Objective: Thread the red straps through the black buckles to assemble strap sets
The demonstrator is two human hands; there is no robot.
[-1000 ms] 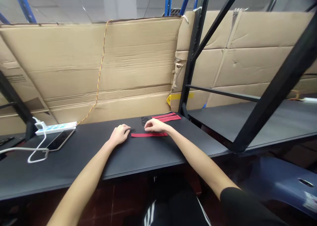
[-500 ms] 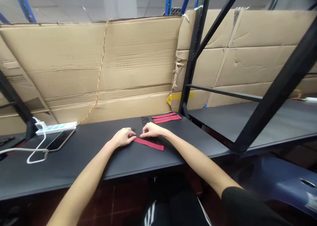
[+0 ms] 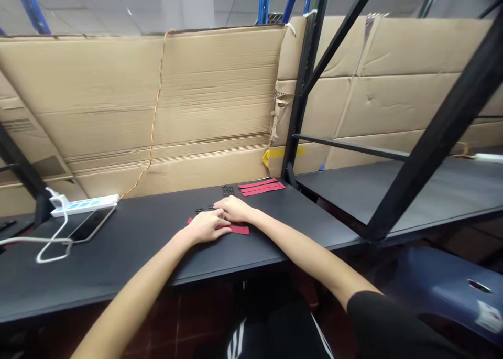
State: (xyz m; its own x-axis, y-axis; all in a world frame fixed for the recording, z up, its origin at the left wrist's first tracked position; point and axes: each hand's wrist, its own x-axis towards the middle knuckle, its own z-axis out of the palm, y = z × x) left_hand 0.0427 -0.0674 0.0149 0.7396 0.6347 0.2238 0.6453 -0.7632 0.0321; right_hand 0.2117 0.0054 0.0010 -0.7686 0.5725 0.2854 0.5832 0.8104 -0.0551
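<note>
A red fabric strap (image 3: 241, 229) lies across the black tabletop, its short left end poking out behind my left hand (image 3: 207, 227). My left fingers are closed at the strap's middle. Directly above, my right hand (image 3: 234, 210) is bent down with its fingers pressed together, its fingertips meeting the left fingers over the strap. Whatever the right fingertips hold is hidden. Just beyond the hands are small black buckles (image 3: 199, 210). Farther back sits a cluster of more black buckles (image 3: 228, 191), beside several red straps (image 3: 262, 187) laid side by side.
A white power strip (image 3: 85, 204) with a white cable and a tablet-like device (image 3: 93, 226) lie at left. Cardboard panels (image 3: 212, 102) stand along the back edge. A black metal upright (image 3: 298, 107) and diagonal brace (image 3: 428, 133) rise at right.
My left hand has shifted right along the strap, from its left end to its middle. My right hand has moved left to meet it. The view has turned slightly.
</note>
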